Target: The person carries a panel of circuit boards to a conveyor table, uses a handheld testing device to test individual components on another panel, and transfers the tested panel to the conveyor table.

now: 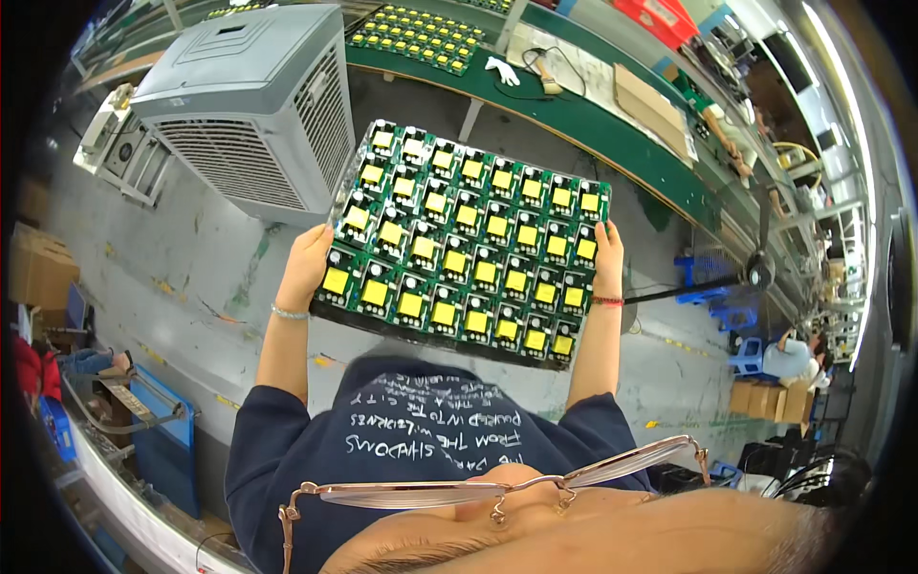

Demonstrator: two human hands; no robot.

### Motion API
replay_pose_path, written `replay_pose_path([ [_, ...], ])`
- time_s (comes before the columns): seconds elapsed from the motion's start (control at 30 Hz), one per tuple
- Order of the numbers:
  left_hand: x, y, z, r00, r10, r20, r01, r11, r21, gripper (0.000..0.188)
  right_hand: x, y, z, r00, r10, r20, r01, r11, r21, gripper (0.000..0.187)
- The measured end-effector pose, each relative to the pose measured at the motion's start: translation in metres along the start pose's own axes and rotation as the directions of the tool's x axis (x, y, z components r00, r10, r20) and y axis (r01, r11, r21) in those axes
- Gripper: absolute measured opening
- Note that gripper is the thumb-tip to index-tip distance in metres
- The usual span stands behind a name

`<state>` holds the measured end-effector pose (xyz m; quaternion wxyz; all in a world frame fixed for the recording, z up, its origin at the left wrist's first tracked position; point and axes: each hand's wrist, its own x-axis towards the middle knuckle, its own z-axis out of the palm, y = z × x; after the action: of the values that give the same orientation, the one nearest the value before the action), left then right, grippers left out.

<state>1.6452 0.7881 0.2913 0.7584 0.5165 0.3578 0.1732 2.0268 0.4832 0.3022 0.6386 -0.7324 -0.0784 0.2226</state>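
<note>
Held out in front of me is a tray of circuit boards, laid out in close rows, each green board bearing a yellow-topped transformer. My left hand grips the tray's left edge, with the fingers partly hidden beneath it. At the right edge my right hand is closed on the same tray, its thumb against the rim. The tray hangs over the grey floor, tilted a little down to the right. A dark edge shows along its near side.
A big grey air cooler stands close at the far left. Beyond the tray runs a green workbench, with more boards, a white glove and cardboard. At right are a black fan, blue stools and people.
</note>
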Motion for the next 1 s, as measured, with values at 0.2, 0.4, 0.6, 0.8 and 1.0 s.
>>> replay_pose_path([
  [0.2,0.039,0.008,-0.039,0.998,-0.064,0.007,0.063,0.997,0.043,0.031,0.018,0.02,0.025,0.999,0.041,0.015,-0.042,0.998,0.054,0.039],
  [0.4,0.035,0.012,-0.044,0.997,-0.057,-0.061,0.056,0.998,-0.017,0.027,0.037,0.011,0.041,0.999,0.033,0.035,-0.035,0.998,0.052,0.034],
  [0.6,0.041,0.009,-0.057,0.988,-0.016,-0.155,0.02,0.999,0.026,0.029,0.067,0.03,0.085,0.994,0.059,0.093,-0.066,0.995,0.079,0.046],
  [0.8,0.049,-0.001,-0.063,0.981,0.002,-0.192,-0.001,1.0,0.003,0.03,0.092,0.043,0.095,0.997,0.031,0.077,-0.029,0.999,-0.037,0.044],
  [1.0,0.062,-0.033,-0.074,0.975,-0.007,-0.223,-0.01,0.997,-0.073,0.03,0.094,0.06,0.102,0.989,0.085,0.12,-0.088,0.996,0.02,0.039],
])
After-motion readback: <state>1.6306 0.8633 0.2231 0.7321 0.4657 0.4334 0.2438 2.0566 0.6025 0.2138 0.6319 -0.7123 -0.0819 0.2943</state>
